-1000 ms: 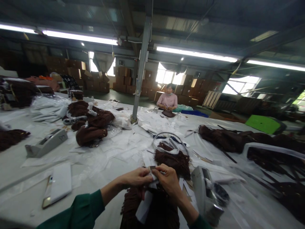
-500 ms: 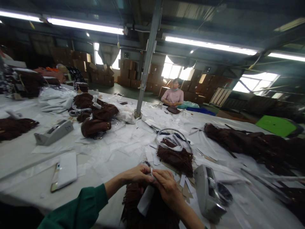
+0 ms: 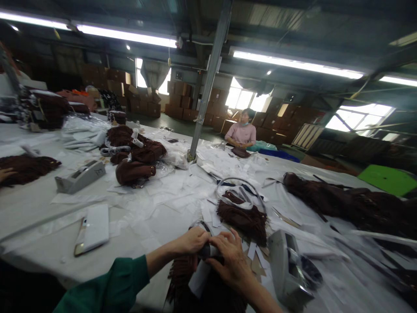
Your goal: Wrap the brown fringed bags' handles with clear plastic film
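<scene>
Below my hands lies a dark brown fringed bag (image 3: 182, 271) at the table's front edge. My left hand (image 3: 193, 240) is closed around the bag's dark handle (image 3: 206, 251), which is partly covered by white wrapping. From the other side my right hand (image 3: 232, 256) grips the same handle, thumb and fingers bent around it. A white strip (image 3: 198, 280) hangs from the handle over the bag. Just beyond my hands sits another brown fringed bag (image 3: 243, 217) with a wrapped handle. A grey tape dispenser (image 3: 280, 250) stands right of my right hand.
A second tape dispenser (image 3: 80, 177) and a white, gold-edged flat object (image 3: 97, 226) are on the left. Brown bags (image 3: 135, 171) lie behind them. A co-worker's hand (image 3: 5, 174) touches fringe at far left. Another person (image 3: 241, 132) sits across. A metal post (image 3: 208, 87) rises from the table.
My right hand's fingers have lifted and spread from lying flat over the handle to curving around it. More of the handle shows. The view has shifted slightly left.
</scene>
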The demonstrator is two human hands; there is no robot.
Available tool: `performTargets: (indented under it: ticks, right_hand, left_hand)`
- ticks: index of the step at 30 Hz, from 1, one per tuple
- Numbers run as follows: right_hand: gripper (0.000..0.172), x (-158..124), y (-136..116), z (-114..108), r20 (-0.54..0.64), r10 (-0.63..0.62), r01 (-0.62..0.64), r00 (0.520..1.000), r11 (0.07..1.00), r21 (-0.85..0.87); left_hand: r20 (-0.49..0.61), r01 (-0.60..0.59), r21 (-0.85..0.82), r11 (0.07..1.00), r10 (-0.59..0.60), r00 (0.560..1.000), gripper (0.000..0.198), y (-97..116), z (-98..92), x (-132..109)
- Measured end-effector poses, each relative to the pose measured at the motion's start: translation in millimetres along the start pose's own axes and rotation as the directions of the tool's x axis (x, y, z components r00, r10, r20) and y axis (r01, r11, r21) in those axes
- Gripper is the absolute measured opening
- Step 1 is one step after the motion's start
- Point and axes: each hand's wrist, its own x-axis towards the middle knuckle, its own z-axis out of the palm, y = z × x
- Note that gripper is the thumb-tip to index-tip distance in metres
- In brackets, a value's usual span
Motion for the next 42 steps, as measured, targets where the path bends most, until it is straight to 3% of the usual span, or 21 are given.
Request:
performTargets:
  ticks: [6,12,16,18,21,24,27,30,33,34,38,42]
  right_hand:
    - [0.015,2.9,-9.8,2.7,-0.010,0.139,-0.137,0.990,0.985,0.109]
    - [0.009,3.3,-22.7,-6.5,0.026,0.163,-0.165,0.986,0.982,0.092]
    - [0.025,-4.8,-19.7,-5.8,-0.038,0.121,-0.122,0.992,0.992,-0.016]
    - [0.038,-10.5,-15.6,-2.3,-0.087,0.097,-0.104,0.991,0.992,-0.077]
    - [0.037,-16.5,-11.8,1.4,-0.119,0.073,-0.083,0.990,0.993,-0.078]
    - [0.033,-16.7,-12.9,-2.8,-0.097,0.082,-0.072,0.992,0.992,0.104]
    - [0.050,-12.3,-15.8,-14.4,-0.023,0.171,-0.145,0.985,0.893,0.426]
    - [0.052,-6.1,-18.0,-23.7,-0.026,0.268,-0.216,0.963,0.826,0.520]
    - [0.019,-1.2,-19.1,-23.4,-0.126,0.188,-0.122,0.974,0.905,0.408]
    - [0.016,-0.3,-19.1,-21.2,-0.173,0.138,-0.068,0.975,0.931,0.358]
    - [0.019,1.0,-18.2,-9.0,-0.338,-0.040,0.107,0.940,0.977,0.182]
    - [0.017,1.3,-17.3,-3.9,-0.374,-0.116,0.162,0.920,0.983,0.092]
  left_hand:
    - [-0.052,-0.068,0.147,0.987,0.077,0.996,0.035,4.9,6.0,-1.7]
    - [0.002,-0.066,0.099,0.993,0.066,0.998,0.035,8.0,9.4,-8.1]
    - [0.016,-0.041,0.025,0.999,0.041,0.999,0.041,21.5,6.5,-19.1]
    - [0.103,0.013,-0.098,0.995,-0.003,0.995,0.040,33.0,5.1,-28.8]
    - [0.208,0.030,-0.245,0.969,0.022,0.978,0.029,49.8,5.1,-42.9]
    - [0.145,-0.042,-0.198,0.979,0.072,0.987,0.033,59.3,6.6,-50.0]
    - [0.069,-0.089,-0.053,0.995,0.093,0.993,0.032,60.4,6.3,-50.8]
    - [0.021,-0.164,0.118,0.979,0.163,0.986,0.025,56.8,5.5,-49.5]
    - [-0.016,-0.177,0.182,0.967,0.183,0.983,0.022,51.0,6.8,-47.4]
    - [-0.041,-0.166,0.187,0.968,0.176,0.983,0.021,48.6,7.5,-46.5]
    - [-0.152,-0.122,0.156,0.980,0.146,0.978,0.011,37.7,10.6,-42.2]
    - [-0.163,-0.011,-0.111,0.994,-0.007,0.987,0.018,29.4,15.6,-38.3]
